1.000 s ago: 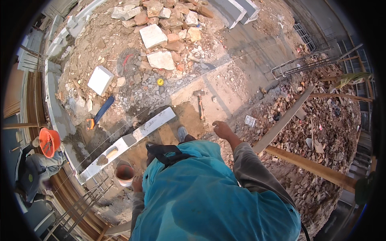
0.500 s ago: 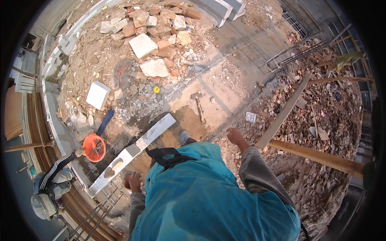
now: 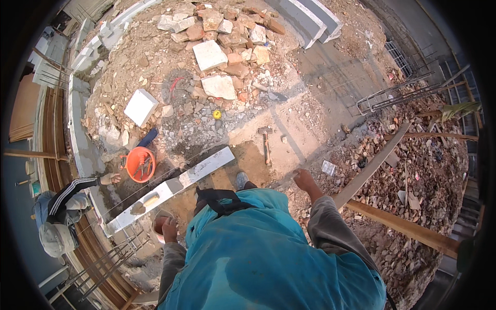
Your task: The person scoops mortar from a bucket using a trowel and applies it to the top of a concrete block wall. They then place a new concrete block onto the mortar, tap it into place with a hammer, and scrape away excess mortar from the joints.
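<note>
My left hand [image 3: 168,228] hangs low beside my teal shirt, fingers curled, against a round pale-rimmed thing [image 3: 158,238] that is mostly hidden; I cannot make out what it is. On the other side, my right hand [image 3: 305,181] is held out in a loose fist with nothing seen in it. Ahead of me runs a low row of white blocks [image 3: 206,166], and a wooden-handled float [image 3: 151,200] rests on it. Just beyond stands an orange bucket [image 3: 129,166] with tools inside. A hammer [image 3: 266,145] lies on the sandy ground.
A co-worker [image 3: 64,206] in a cap bends at the left, one hand near the bucket. Broken stones [image 3: 217,39] pile up ahead. A white block [image 3: 140,107] and a yellow tape measure [image 3: 217,114] lie nearer. Planks [image 3: 403,225] cross the rubble at right. A string runs along the blocks.
The co-worker's hand has come off the orange bucket, which now stands by itself. The whole view has shifted, so the ground appears farther right. My left hand's fingers look more curled.
</note>
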A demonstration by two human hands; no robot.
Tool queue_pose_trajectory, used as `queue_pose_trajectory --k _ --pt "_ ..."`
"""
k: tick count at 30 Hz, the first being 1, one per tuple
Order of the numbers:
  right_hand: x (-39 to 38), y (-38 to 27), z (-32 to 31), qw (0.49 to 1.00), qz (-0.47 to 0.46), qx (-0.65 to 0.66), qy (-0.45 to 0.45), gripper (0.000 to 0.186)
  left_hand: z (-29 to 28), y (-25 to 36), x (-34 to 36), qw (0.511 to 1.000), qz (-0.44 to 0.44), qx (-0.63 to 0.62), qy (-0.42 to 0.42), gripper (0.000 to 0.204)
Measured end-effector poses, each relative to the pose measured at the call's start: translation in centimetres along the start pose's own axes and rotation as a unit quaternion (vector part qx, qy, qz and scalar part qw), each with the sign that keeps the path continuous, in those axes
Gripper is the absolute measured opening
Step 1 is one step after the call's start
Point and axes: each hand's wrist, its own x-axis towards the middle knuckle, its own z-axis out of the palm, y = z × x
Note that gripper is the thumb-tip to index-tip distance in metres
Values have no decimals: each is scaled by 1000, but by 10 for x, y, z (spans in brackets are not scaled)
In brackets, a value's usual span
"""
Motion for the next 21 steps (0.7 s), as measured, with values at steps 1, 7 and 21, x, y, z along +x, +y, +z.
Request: queue_pose_trajectory --k 1,7,21 --pt "0 0 -4 1000 2 -6 -6 32 7 15 -8 1000 -21 -23 -3 19" --pt "23 -32 -19 999 -37 -13 -18 34 10 -21 -35 999 -40 -23 20 38" --pt "39 -25 -11 992 -52 -31 -114 33 29 10 -73 982 -145 53 111 47"
